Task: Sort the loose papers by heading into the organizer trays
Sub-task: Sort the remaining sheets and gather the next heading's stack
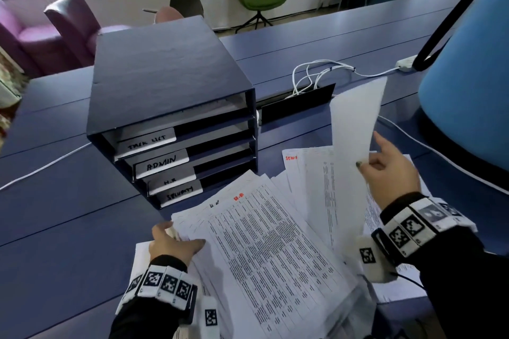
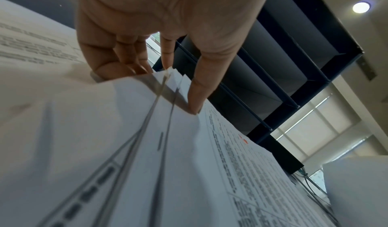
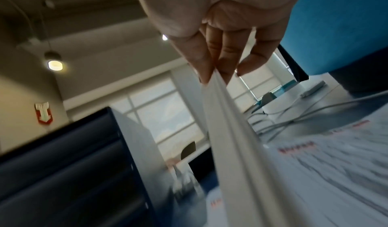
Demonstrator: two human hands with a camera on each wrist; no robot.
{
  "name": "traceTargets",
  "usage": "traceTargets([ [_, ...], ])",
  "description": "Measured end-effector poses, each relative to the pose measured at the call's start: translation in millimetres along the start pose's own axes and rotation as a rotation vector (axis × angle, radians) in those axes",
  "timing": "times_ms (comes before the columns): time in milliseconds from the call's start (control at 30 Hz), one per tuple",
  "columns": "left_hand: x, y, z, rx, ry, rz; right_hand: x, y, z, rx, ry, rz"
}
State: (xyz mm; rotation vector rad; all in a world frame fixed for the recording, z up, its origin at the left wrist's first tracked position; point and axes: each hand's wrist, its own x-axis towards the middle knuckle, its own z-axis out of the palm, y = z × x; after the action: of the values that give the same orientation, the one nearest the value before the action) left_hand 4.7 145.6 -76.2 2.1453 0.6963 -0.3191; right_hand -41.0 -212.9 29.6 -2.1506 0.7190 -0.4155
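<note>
Right hand pinches one lifted sheet, left hand grips the pile at the counter's near edge; organizer trays look unfilled.

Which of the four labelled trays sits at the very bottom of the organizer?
The SECURITY tray. Its label tab is lowest and nearest the paper pile, below the H.R tray, ADMIN tray and, topmost, TASK LIST tray.

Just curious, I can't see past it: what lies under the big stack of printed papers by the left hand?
Under the white printed paper stack, another white sheet pokes out at its left edge, on the dark blue table. Everything beneath the stack's middle is covered.
</note>
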Motion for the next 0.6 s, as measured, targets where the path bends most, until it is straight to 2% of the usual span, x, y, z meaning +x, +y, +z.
traceTargets([
  [133,1.7,-2.0,-1.6,-0.161,-0.074,-0.098,-9.4,-14.0,-16.2,0.231,0.027,-0.099],
  [200,1.7,-1.8,-2.1,-0.154,-0.133,-0.063,-21.9,-27.0,-15.4,0.288,-0.018,-0.174],
  [300,-5.6,-1.4,-0.5,-0.200,-0.173,0.036,-44.8,-45.0,-6.9,0.137,-0.127,-0.326],
  [367,-20.0,2.9,0.9,-0.299,-0.211,0.114,-63.8,-53.0,4.8,-0.095,-0.283,-0.400],
  [467,-33.5,1.0,8.2,-0.404,-0.316,0.167,-93.0,-54.2,31.4,-0.266,-0.544,-0.461],
  [533,-40.4,-1.2,14.3,-0.308,-0.353,0.207,-110.9,-48.0,51.1,-0.366,-0.719,-0.485],
  [600,-44.9,1.8,19.6,-0.186,-0.324,0.198,-126.1,-42.3,66.9,-0.441,-0.934,-0.459],
])
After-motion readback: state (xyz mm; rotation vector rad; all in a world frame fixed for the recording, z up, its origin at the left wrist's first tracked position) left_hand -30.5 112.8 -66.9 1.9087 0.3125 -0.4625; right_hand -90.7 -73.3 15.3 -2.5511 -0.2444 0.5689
